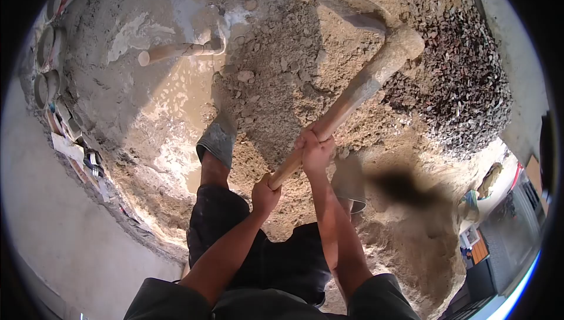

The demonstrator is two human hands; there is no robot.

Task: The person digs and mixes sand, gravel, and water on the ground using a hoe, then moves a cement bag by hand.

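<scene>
A long wooden handle [352, 98] runs diagonally from lower centre to upper right, with a broad metal blade [359, 16] at its far end, over a heap of sandy, crumbly material [276, 79]. My left hand [266, 195] is closed round the handle near its lower end. Further up, my right hand [315, 148] grips the same handle, a short distance from the left. The blade is over the top of the heap; whether it touches the material I cannot tell.
A second wooden-handled tool [179, 51] lies in wet, grey mud at upper left. Dark gravel [464, 73] is piled at the right. My feet, in grey boots [218, 141], stand at the heap's near side. Assorted items line the left edge and lower right.
</scene>
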